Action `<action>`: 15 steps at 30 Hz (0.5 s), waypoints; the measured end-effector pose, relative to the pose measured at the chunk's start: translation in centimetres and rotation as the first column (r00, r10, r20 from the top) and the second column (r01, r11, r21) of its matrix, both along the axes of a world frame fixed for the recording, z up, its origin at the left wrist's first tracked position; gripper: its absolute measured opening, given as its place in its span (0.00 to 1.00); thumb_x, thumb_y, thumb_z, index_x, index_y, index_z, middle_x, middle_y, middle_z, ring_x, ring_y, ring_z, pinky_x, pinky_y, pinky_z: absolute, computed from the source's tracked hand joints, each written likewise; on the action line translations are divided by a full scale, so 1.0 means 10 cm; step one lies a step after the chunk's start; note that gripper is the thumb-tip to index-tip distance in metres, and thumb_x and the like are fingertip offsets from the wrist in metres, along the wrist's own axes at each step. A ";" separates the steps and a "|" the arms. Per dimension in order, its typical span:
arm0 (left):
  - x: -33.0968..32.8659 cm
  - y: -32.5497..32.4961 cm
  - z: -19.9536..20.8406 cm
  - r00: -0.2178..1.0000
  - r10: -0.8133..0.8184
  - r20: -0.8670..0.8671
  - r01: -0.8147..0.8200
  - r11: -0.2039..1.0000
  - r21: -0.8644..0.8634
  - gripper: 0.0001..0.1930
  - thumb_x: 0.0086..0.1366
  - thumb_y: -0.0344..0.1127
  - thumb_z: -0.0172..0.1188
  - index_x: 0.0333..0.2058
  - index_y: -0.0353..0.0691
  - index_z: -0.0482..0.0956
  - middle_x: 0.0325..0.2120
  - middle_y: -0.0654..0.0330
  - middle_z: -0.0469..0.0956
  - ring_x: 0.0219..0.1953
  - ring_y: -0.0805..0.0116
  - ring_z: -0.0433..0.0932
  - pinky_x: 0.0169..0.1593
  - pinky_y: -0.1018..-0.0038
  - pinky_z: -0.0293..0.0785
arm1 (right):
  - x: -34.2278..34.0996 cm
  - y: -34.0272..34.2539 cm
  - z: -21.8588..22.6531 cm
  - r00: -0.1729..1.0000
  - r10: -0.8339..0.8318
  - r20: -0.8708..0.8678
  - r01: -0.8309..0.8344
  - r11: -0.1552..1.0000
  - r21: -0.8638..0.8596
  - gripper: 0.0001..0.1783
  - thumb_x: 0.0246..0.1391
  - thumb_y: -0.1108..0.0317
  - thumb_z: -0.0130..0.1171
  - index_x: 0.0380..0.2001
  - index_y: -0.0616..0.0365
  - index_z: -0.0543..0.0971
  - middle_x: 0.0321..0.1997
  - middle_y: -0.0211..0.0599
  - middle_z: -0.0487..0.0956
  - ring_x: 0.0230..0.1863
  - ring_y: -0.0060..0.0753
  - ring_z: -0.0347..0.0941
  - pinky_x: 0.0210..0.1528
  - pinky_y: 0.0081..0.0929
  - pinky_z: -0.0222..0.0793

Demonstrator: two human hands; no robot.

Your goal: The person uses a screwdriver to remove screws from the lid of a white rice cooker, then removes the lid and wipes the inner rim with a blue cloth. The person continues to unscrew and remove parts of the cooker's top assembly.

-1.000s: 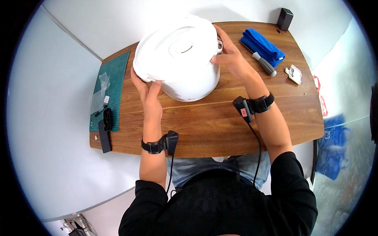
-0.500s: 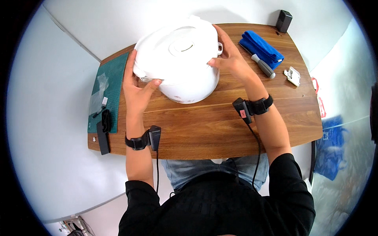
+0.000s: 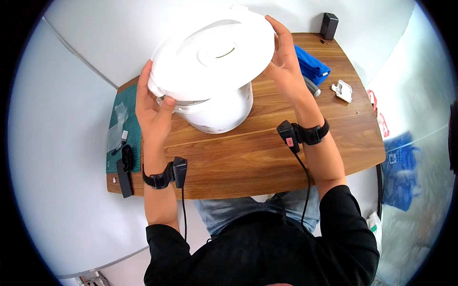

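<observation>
A white rice cooker's lid (image 3: 210,78) is raised and tilted above its round white body (image 3: 222,114), which stands on the wooden table (image 3: 267,148). A dark gap shows between the two at the left front, beside my left thumb. My left hand (image 3: 153,112) is closed on the lid's left edge, with the thumb at the front. Around the right edge, my right hand (image 3: 285,66) grips the lid, its fingers partly behind it. Whether the lid is still joined to the body is hidden.
Right of the cooker lie a folded blue cloth (image 3: 312,66), a partly hidden screwdriver (image 3: 313,87) and a small white plastic part (image 3: 342,91). A black box (image 3: 329,26) stands behind. At left, a green cutting mat (image 3: 136,112) holds a clear bag (image 3: 119,119), near a black object (image 3: 124,178).
Both hands have raised the lid off the body's rim and tilted it; earlier it sat down on the body. The right hand has moved up and hides more of the screwdriver.
</observation>
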State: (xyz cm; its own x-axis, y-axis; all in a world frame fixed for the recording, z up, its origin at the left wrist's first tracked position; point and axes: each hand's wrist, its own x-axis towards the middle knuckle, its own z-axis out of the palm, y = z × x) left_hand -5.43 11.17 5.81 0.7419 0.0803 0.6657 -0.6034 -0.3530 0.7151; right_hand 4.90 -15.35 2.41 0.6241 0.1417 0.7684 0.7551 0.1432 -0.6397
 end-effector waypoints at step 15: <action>-0.21 -0.20 0.39 0.988 -0.035 0.153 0.034 0.999 0.011 0.35 0.69 0.42 0.61 0.68 0.37 0.57 0.57 0.48 0.71 0.61 0.60 0.70 0.62 0.66 0.67 | -0.45 -0.38 0.70 0.879 -0.411 0.242 0.422 0.906 0.008 0.12 0.61 0.79 0.58 0.48 0.62 0.80 0.45 0.32 0.72 0.38 0.19 0.76 0.38 0.16 0.74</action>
State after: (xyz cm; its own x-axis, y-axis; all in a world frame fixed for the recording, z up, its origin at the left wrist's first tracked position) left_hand -7.54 9.17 9.70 0.6337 0.0499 0.7720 -0.7173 -0.3358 0.6105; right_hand 0.38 -19.13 9.36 0.4369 -0.0550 0.8978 0.8666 -0.2418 -0.4365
